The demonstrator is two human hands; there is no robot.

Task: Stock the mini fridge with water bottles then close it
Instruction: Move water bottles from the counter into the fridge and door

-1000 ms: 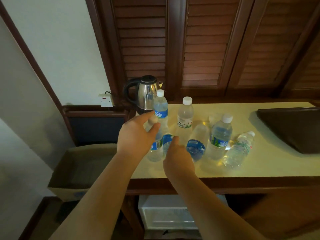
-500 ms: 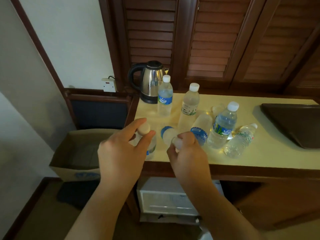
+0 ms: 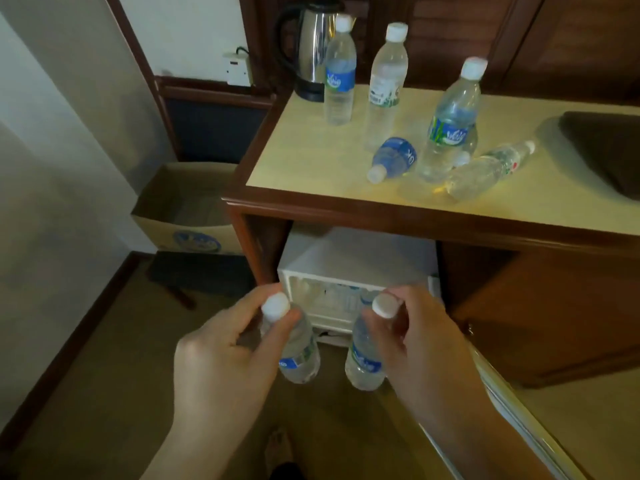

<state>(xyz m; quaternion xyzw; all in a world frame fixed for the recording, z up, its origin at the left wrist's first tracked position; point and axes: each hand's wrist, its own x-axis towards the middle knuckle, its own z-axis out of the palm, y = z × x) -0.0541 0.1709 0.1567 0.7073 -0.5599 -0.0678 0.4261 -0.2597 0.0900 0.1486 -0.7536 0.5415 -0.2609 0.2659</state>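
Hands hold one water bottle each, low down in front of the mini fridge (image 3: 353,271). The left hand (image 3: 221,358) pinches the neck of the left bottle (image 3: 301,355) just under its white cap, with thumb and fingers curled round it. The right hand (image 3: 415,344) grips the right bottle (image 3: 363,358) the same way, near its white cap. Both bottles hang upright, side by side and a little apart, above the brown floor (image 3: 104,393).

The mini fridge is white and sits under the table (image 3: 294,161), inside the wooden frame. Its front is open, and pale shapes show inside, too blurry to make out. The fridge door (image 3: 512,410) swings out to the right, next to the right arm.

On the table five more bottles wait. A bottle with a blue label (image 3: 340,76) stands at the back, just beside a shiny kettle (image 3: 311,46). A clear bottle (image 3: 386,84) stands next to it. A big bottle (image 3: 450,123) stands nearer the front. A small blue bottle (image 3: 393,159) lies on its side, touching the big one, cap toward the table's front edge. Another clear bottle (image 3: 485,171) lies on its side to the right.

A dark tray (image 3: 606,150) sits at the table's right end. A cardboard box (image 3: 187,216) stands on the floor to the left of the table, by the wall.
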